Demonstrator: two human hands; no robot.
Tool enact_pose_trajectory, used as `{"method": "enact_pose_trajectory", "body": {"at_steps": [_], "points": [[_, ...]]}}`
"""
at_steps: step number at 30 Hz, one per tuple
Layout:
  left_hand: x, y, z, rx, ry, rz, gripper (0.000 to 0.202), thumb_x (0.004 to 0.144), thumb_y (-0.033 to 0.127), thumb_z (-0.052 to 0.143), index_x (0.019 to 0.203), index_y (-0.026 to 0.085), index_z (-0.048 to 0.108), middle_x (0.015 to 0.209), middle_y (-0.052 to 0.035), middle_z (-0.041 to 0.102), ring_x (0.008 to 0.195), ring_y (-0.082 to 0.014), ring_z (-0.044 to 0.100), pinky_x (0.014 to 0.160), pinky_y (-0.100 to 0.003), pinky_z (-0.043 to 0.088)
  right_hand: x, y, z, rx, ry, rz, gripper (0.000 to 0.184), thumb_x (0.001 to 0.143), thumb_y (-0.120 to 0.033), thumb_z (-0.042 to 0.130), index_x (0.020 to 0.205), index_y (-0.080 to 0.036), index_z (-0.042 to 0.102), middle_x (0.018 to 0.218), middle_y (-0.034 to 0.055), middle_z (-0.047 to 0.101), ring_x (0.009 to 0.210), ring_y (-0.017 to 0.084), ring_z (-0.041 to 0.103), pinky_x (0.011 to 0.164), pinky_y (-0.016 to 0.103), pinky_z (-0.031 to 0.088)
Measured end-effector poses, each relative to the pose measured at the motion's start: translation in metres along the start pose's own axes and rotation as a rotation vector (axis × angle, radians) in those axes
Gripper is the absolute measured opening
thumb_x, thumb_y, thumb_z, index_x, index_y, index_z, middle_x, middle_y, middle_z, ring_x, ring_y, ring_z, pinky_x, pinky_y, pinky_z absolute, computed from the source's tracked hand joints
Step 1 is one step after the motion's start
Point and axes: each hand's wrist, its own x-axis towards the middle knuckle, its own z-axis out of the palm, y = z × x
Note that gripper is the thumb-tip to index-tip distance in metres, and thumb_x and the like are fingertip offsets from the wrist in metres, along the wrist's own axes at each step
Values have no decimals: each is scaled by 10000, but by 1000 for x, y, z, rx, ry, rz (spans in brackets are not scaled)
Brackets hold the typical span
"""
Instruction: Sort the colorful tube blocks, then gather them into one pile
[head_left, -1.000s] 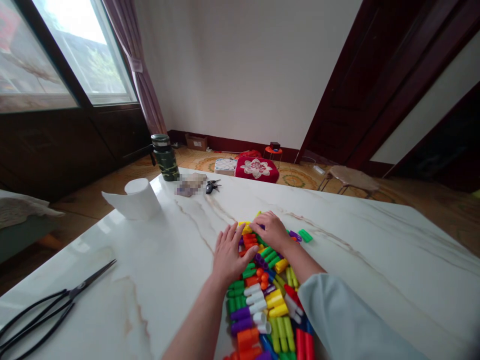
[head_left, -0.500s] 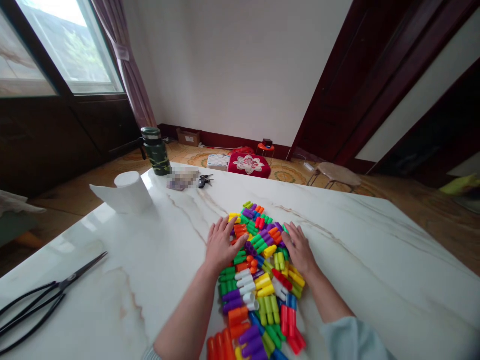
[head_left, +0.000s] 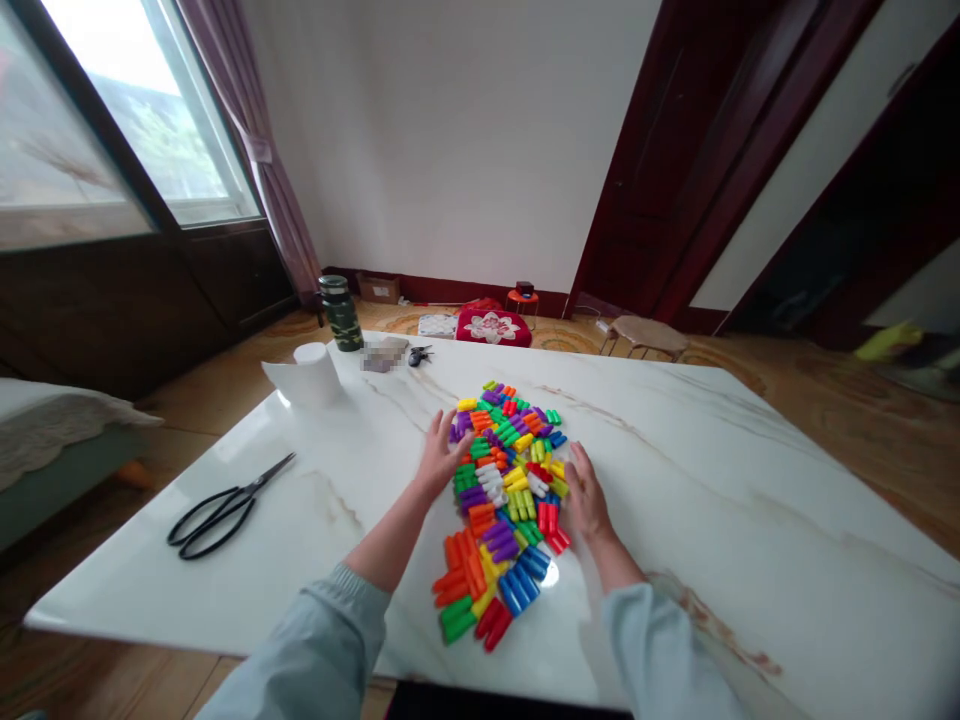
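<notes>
A long heap of bright plastic tube-shaped building blocks (head_left: 506, 500) in many colours lies on the white marble table (head_left: 675, 500). My left hand (head_left: 442, 455) rests against the heap's left side, fingers spread, holding nothing. My right hand (head_left: 586, 505) stands against its right side, also with nothing visibly held. Both sleeves are pale blue-grey.
Black scissors (head_left: 225, 510) lie on the table's left, near a paper roll (head_left: 311, 375). A camouflage flask (head_left: 341, 315), keys (head_left: 418, 355) and a blurred object (head_left: 382, 355) stand along the far edge. A bed (head_left: 52, 440) and stool (head_left: 645, 335) stand beyond the table.
My hands have moved apart from above the heap to either side of it. The view has risen and pulled back, showing the whole heap and more of the table.
</notes>
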Motion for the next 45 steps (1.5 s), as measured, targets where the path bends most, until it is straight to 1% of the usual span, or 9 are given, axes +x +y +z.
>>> {"method": "enact_pose_trajectory", "body": {"at_steps": [3,6,10,15,18,23,31,40,45], "points": [[-71,5,-25,49,-106,113,721,886,608,506,1488,244,347,1575,-130,291,1461,-276,270,1166,-482,291,-25,-2,-9,133,38,52,769,889,-673,365,1462,-160,358,1542,157,354,1428,277,331,1144,465,320],[-146,10,-38,198,-201,216,865,792,680,590,1510,289,306,1598,-122,250,1468,-339,234,1153,-543,300,-75,-14,-15,87,134,37,724,877,-651,442,1439,-199,380,1531,156,360,1428,312,319,1146,523,298],[-197,10,-29,369,-244,320,1100,612,738,711,1522,288,286,1598,-164,233,1455,-439,197,1134,-653,244,-142,-32,-12,-118,-29,-214,830,794,-605,636,1475,-263,308,1541,150,333,1412,357,329,1104,572,344],[-185,11,-14,383,-160,312,989,688,612,713,1505,218,319,1540,-206,318,1411,-407,311,1112,-609,315,-162,-39,4,-361,-38,-287,1076,649,-664,743,1507,-269,227,1561,196,266,1402,444,296,1053,673,326],[-172,17,-13,351,-157,370,854,677,495,739,1438,261,429,1461,-160,417,1319,-364,415,1066,-568,392,-152,-43,5,-361,-50,-306,977,664,-602,766,1467,-265,323,1522,176,332,1339,413,395,1041,600,389],[-162,25,-18,350,-177,420,812,627,487,758,1376,290,513,1388,-140,452,1213,-346,470,1002,-540,453,-140,-55,-6,-313,-206,-421,795,725,-439,766,1425,-275,426,1391,111,493,1249,324,476,1052,508,426],[-163,33,-22,340,-216,490,668,630,263,688,1280,366,579,1434,-69,431,1238,-346,447,988,-530,477,-127,-61,-15,-351,-361,-544,720,741,-415,721,1414,-327,480,1421,88,473,1267,337,444,1053,528,435],[-173,34,-10,259,-235,494,555,680,121,573,1201,305,618,1517,-66,360,1325,-314,435,1065,-482,450,-124,-59,-12,-216,-376,-589,512,809,-385,706,1299,-299,587,1361,85,544,1235,302,512,1027,477,488],[-171,38,-4,164,-298,435,476,709,100,520,1116,306,655,1246,-72,586,1068,-241,609,929,-407,539,-122,-59,-6,-128,-372,-627,361,868,-318,652,1227,-291,625,1298,82,587,1207,276,557,997,423,522]]}}
